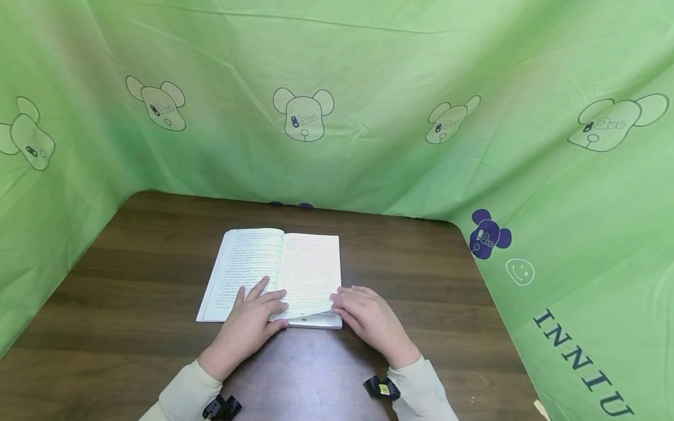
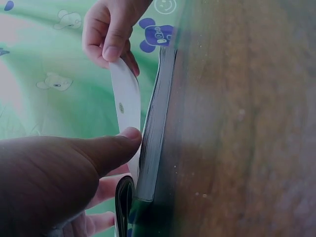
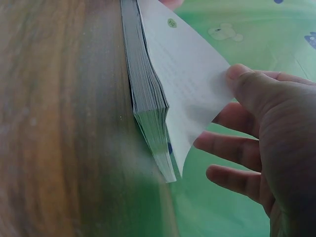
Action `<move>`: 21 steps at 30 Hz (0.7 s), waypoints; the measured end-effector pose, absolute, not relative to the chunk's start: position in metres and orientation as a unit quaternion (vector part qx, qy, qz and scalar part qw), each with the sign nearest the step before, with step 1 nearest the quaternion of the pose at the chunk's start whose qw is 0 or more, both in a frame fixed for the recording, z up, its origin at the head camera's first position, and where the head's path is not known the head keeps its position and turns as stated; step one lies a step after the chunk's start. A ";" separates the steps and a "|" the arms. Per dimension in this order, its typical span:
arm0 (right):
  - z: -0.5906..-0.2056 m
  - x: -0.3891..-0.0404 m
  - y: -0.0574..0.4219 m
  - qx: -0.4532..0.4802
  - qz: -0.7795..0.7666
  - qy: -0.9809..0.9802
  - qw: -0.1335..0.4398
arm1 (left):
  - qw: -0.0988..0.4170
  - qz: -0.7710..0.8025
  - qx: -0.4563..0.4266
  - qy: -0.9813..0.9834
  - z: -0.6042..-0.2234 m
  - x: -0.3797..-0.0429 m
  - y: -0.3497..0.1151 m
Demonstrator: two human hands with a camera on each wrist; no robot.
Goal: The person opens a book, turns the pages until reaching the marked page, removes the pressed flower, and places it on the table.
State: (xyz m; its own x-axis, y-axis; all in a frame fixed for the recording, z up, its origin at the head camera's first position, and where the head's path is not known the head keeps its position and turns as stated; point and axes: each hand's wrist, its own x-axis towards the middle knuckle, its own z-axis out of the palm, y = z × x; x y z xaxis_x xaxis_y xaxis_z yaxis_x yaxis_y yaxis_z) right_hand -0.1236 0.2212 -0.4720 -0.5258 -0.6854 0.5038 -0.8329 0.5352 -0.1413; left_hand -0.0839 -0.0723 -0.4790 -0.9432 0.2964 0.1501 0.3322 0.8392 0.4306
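An open book [image 1: 251,257] with printed text lies on the table, its thick stack of pages [image 2: 157,128] seen edge-on in the left wrist view. My left hand [image 1: 246,327] rests over the lower middle of the book, fingers spread across the fold and thumb at the bottom edge. At the lower right corner, my right hand [image 1: 372,320] pinches a single page [image 3: 192,74] between thumb and fingers. That page is raised and bowed away from the stack, showing a small green mark [image 3: 172,23] on its underside.
A brown wooden table [image 1: 131,280] carries the book. Green cloth [image 1: 368,164] printed with bear heads stands along the back and both sides. Each sleeve cuff has a black device [image 1: 381,388] strapped at the wrist.
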 end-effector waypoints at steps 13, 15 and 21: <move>-0.469 -0.124 0.224 0.383 0.213 -0.875 0.207 | 0.079 -0.249 -0.146 -0.954 -0.480 -0.088 -0.076; -0.469 -0.124 0.223 0.392 0.205 -0.879 0.180 | 0.100 -0.264 -0.141 -0.949 -0.478 -0.089 -0.076; -0.472 -0.121 0.223 0.415 0.191 -0.886 0.071 | 0.155 -0.288 -0.129 -0.936 -0.479 -0.091 -0.079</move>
